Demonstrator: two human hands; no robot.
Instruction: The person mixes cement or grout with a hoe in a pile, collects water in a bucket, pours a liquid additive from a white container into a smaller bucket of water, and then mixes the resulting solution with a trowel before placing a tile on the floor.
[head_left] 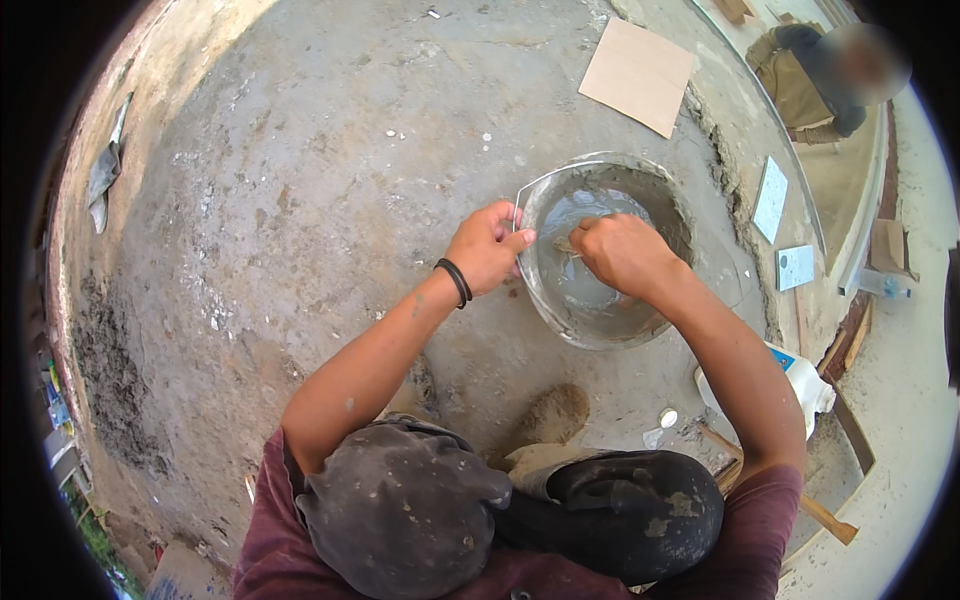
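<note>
A round bucket (545, 290) with a wire handle (540, 178) stands on the ground before my knees. Wet grey cement mix (590, 290) lies in it, and grey smears coat its inner wall. My left hand (487, 248) grips the left rim by the handle, thumb on the rim and fingers outside. Inside the bucket, my right hand (625, 252) is closed just over the mix. A small pale yellowish bit shows by its fingers; the rest of what it holds is hidden.
A square beige tile (637, 75) lies beyond the bucket. Two small pale-blue pieces (769, 200) are to the right. Near my right arm are a white jug (805, 385), a white cap (668, 418) and wooden sticks (825, 520). Another person (815, 85) is at the far right.
</note>
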